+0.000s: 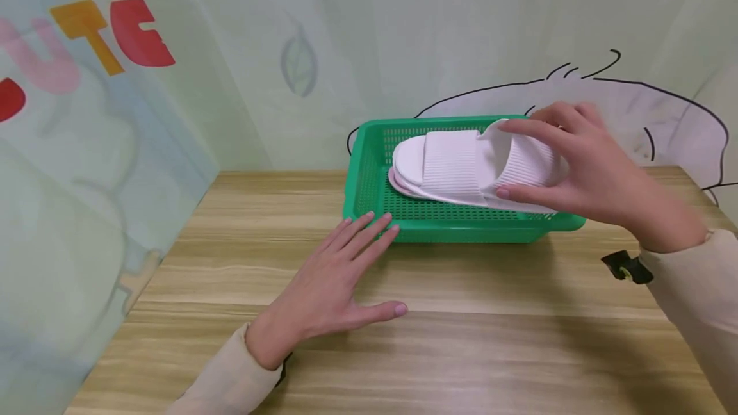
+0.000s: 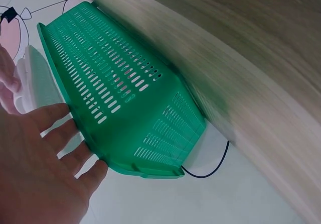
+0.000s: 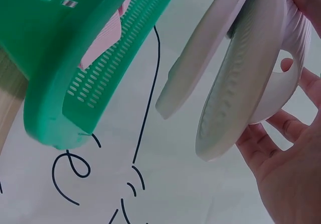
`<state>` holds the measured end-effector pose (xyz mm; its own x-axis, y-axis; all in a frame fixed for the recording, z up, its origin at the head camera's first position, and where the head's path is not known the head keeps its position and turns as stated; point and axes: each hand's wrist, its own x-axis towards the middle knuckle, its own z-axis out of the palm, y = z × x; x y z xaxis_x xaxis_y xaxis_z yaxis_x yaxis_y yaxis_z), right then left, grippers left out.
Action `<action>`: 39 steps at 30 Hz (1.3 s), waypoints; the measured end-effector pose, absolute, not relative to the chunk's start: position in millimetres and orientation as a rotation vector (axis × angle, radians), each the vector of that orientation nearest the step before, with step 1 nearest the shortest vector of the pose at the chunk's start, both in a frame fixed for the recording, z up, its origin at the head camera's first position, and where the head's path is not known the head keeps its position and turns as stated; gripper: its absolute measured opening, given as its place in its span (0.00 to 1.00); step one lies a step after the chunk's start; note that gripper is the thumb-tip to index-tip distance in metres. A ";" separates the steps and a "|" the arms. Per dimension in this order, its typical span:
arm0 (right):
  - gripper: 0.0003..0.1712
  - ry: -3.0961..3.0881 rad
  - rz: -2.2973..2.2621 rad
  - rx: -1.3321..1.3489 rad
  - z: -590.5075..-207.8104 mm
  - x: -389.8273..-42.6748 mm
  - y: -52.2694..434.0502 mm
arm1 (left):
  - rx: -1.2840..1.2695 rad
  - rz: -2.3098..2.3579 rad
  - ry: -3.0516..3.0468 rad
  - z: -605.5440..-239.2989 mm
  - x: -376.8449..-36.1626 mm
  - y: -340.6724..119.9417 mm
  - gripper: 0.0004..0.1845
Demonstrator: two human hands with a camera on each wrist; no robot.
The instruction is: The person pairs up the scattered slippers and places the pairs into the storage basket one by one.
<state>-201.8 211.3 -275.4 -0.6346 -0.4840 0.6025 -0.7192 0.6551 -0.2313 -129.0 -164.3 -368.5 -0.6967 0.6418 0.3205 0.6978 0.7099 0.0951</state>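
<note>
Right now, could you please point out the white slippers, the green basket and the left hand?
white slippers (image 1: 455,168): head view, ribbed strap of the upper slipper.
green basket (image 1: 461,230): head view, front wall.
left hand (image 1: 328,284): head view, back of the hand.

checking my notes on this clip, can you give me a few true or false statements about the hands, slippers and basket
1. The right hand grips white slippers above the green basket. True.
2. The left hand holds a slipper. False: it lies flat on the wooden table, fingertips at the basket's near wall.
3. The basket is red. False: it is green, with slotted walls.
4. A pink slipper lies in the basket under the white ones. True.
5. The basket stands on the floor. False: it stands on the table.
</note>
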 end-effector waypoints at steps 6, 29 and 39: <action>0.45 -2.408 0.657 0.954 -282.2 -213.5 204.0 | -1.064 -0.302 -2.653 -368.1 -128.6 -163.8 0.55; 0.47 -2.773 0.618 0.804 -327.7 -236.5 187.6 | -1.044 -0.300 -2.699 -365.1 -127.2 -157.3 0.55; 0.46 -2.816 0.646 0.820 -339.1 -240.6 186.6 | -1.045 -0.288 -2.702 -364.1 -127.2 -156.8 0.55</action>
